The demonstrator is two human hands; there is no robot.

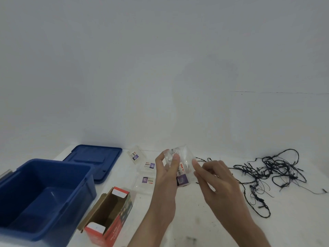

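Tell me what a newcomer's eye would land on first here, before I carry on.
First, the clear plastic box held up between the left hand and right hand at the centre, above the white table. Next, the tangle of black wire sprawled on the table to the right. Then the open blue tub at the left edge, its blue lid behind it and an open red carton beside it.

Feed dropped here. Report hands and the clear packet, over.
Left hand and right hand both pinch the clear packet. Packet held up, label facing camera. Wire tangle lies to the right, other packets to the left, none blocking.
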